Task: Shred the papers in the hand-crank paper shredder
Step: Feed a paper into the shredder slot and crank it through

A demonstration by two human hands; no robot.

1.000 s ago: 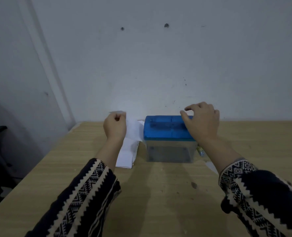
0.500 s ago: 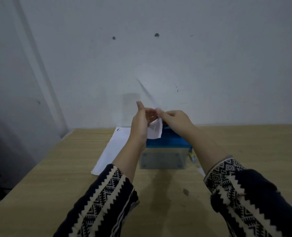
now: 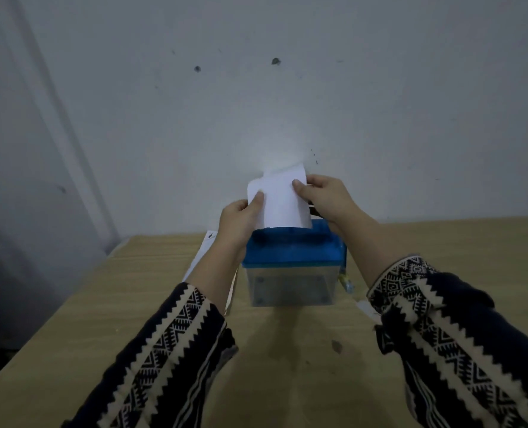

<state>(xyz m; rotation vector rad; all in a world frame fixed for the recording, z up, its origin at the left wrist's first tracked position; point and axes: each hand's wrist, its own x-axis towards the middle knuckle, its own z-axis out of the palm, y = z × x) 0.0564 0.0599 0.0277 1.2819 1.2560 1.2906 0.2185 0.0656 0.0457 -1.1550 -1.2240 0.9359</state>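
Paper (image 3: 279, 202) stood upright over the shredder (image 3: 293, 257), its lower edge at the slot in the shredder's top; whether it had entered could not be told. A second earlier the left hand (image 3: 238, 220) was lifting it from the sheets (image 3: 205, 245) left of the shredder while the right hand (image 3: 324, 199) rested on the shredder. Feeding was probably just starting, and cranking was not yet done. The left hand pinched the sheet's left edge and the right hand its right edge, both above the shredder, which sat on the tabletop (image 3: 287, 350).
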